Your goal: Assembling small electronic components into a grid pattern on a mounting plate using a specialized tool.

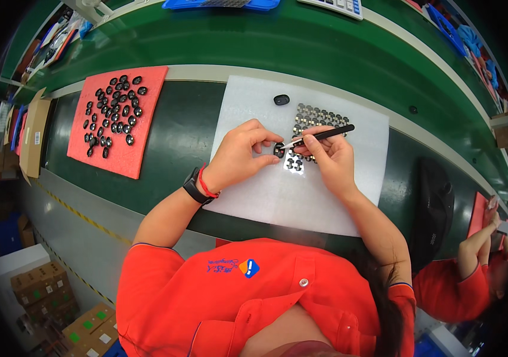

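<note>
My left hand pinches a small black oval part between thumb and fingers over a white foam sheet. My right hand grips black tweezers, whose tip touches that part. Just beyond the hands lies a clear sheet of small dark stickers. Another black oval part lies alone farther back on the foam. A black watch and a red band are on my left wrist.
A red foam pad at left carries several black oval parts. The bench top is dark green. A black object lies at right. Another person in orange works at far right. Cardboard boxes sit on the floor.
</note>
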Available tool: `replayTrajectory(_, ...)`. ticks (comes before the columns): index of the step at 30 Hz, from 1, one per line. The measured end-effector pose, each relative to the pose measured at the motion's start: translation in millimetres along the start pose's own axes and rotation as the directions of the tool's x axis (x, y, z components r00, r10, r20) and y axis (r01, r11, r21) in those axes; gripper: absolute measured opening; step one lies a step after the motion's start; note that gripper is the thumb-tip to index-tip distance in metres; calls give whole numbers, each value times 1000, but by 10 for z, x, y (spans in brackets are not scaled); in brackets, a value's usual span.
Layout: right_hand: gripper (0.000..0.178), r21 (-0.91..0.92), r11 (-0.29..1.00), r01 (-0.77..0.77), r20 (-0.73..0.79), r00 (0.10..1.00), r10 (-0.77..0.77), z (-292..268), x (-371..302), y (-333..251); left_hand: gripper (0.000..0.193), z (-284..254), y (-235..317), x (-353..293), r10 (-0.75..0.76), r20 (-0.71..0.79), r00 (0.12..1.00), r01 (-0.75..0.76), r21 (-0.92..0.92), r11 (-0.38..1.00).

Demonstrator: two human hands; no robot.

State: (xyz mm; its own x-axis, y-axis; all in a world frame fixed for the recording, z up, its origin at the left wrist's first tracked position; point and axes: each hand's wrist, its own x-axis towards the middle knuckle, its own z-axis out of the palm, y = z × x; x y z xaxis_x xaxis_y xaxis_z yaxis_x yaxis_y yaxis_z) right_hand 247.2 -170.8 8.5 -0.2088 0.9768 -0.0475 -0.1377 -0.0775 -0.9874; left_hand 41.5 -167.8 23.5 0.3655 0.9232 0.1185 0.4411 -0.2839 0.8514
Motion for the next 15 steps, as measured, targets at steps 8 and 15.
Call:
replayTrajectory(8,17,17,1000,19,0,1000,-19,-3,-6,-2,34,10,-19,0,2,-7,1000,-2,-15,1000)
replayTrajectory(15,17,21,1000,11,-5,1000,-11,-13,2,-3,33,21,-22,-4,-9,-18,1000,8,-18,1000)
